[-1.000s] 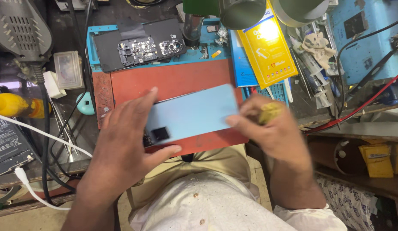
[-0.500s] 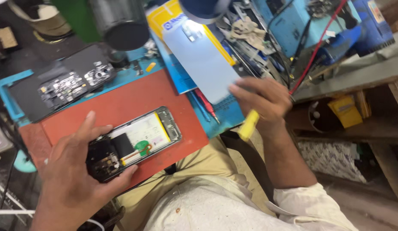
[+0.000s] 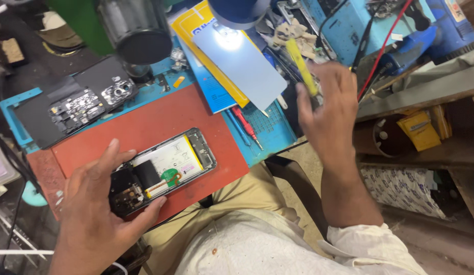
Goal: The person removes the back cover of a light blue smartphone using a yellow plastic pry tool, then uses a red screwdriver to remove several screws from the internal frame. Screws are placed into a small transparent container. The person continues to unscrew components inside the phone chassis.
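Note:
An opened phone (image 3: 163, 169) with its battery and boards exposed lies on a red mat (image 3: 145, 127). My left hand (image 3: 97, 203) grips its lower end, thumb along one side and fingers curled under the other. My right hand (image 3: 326, 109) is raised over the bench's right side and holds a yellow-handled tool (image 3: 301, 60) pointing up and away. The pale blue back cover (image 3: 244, 66) lies on a yellow packet (image 3: 196, 38) under a lamp.
A second dismantled phone (image 3: 76, 107) rests on a blue mat (image 3: 270, 127) at the left. A red screwdriver (image 3: 245, 125) lies beside the red mat. A dark microscope barrel (image 3: 137, 30) hangs above. Cables, blue equipment and a shelf with small boxes fill the right.
The back cover came off the phone and now lies on the yellow packet. My right hand let it go and lifted the yellow tool. My left hand stays on the opened phone.

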### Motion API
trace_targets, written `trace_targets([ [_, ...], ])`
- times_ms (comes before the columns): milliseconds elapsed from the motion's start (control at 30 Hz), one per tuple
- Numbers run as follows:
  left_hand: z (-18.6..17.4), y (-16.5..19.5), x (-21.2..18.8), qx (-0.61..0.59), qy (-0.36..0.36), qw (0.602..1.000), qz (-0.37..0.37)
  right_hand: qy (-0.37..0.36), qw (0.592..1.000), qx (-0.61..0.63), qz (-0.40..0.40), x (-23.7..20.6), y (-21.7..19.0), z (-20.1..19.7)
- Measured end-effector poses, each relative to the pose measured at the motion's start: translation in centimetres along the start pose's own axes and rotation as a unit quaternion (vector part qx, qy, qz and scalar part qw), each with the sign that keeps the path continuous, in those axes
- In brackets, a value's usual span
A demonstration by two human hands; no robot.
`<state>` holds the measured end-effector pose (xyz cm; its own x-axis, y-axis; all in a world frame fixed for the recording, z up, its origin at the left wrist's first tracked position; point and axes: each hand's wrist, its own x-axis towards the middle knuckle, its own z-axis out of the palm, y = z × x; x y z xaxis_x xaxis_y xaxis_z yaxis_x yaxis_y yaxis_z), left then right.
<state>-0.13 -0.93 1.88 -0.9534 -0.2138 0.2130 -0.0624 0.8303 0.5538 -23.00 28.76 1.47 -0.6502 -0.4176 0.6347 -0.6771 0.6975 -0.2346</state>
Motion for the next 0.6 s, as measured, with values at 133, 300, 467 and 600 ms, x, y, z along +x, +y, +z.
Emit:
trace_targets([
  [133,-0.5,-0.1,-0.4,0.005,0.025,0.999,0.025,-0.139,0.981,0.103,0.093,-1.6,-5.2,-0.6],
  [300,-1.1,-1.7,-1.3,-0.011,0.019,1.000,0.012,-0.181,0.964,0.116,0.155,-2.0,-8.1,0.2],
  [467,-1.3,-2.8,-1.9,-0.032,0.025,0.999,0.015,-0.165,0.984,0.029,0.054,-2.3,-7.3,1.7],
  [600,-1.6,-3.0,-2.0,-0.053,0.029,0.998,0.025,-0.164,0.986,0.032,0.021,-2.4,-7.5,1.2],
])
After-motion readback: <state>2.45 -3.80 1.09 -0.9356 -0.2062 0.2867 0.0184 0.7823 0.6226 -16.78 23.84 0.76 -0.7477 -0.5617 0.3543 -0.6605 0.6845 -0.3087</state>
